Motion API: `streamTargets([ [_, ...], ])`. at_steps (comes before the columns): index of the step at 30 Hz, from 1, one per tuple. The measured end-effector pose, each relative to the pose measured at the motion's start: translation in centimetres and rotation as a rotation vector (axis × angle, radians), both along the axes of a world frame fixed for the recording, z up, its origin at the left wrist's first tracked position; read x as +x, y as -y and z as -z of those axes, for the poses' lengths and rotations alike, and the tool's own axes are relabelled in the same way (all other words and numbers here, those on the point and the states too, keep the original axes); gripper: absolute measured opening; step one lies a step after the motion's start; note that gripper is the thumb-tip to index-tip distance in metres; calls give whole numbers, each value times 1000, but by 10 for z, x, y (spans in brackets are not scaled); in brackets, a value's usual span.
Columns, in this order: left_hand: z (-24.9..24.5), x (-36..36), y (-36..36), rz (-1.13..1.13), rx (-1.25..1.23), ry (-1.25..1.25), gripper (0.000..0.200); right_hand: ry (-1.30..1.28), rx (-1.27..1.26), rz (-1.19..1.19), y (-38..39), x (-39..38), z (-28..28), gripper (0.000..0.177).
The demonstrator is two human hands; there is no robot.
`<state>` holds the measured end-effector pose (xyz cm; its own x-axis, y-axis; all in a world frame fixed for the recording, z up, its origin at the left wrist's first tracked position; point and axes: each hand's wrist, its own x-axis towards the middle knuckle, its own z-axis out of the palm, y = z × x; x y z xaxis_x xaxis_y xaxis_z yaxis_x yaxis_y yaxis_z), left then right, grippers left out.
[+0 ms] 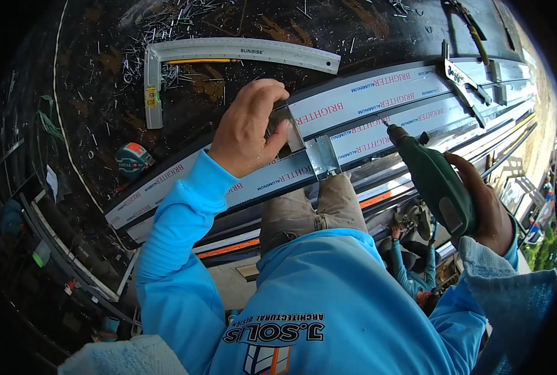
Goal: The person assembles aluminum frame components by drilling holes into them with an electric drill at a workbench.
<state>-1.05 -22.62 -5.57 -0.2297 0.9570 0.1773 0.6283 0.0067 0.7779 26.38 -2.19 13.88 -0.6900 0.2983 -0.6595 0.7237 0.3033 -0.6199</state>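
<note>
Dark table [185, 134] bore the printed profiles [347, 107], on which stood the bracket [323, 157], the reference point. The square [247, 50] lay beyond and left of the bracket. The drill [430, 178] was to its right, the right hand's [485, 209] fingers closed around the handle. Just left of it, the left hand's [253, 125] fingers were bent at a plate [296, 129]; their grip could not be told. The clamp [463, 84] lay farther right, the tape [133, 160] well left.
</note>
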Motion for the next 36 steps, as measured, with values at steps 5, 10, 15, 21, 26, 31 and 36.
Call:
streamTargets([
  [5,-24,-5,21,84,-180,-57,47,-1,-22,-39,1,1,0,87],
  [10,0,13,27,59,-192,-259,64,7,-37,15,2,1,2,89],
  [15,1,20,29,-8,-205,-181,64,-58,-65,-51,0,4,3,87],
  [21,11,21,31,8,-172,-221,59,52,62,-66,11,-3,-4,84],
  [26,23,20,33,-15,-93,-126,57,-2,119,-130,20,-10,-2,91],
  [31,25,19,36,-3,-70,-122,57,64,161,-167,24,-10,-2,79],
  [36,25,21,34,0,-74,-140,57,58,93,-66,17,-9,-4,79],
])
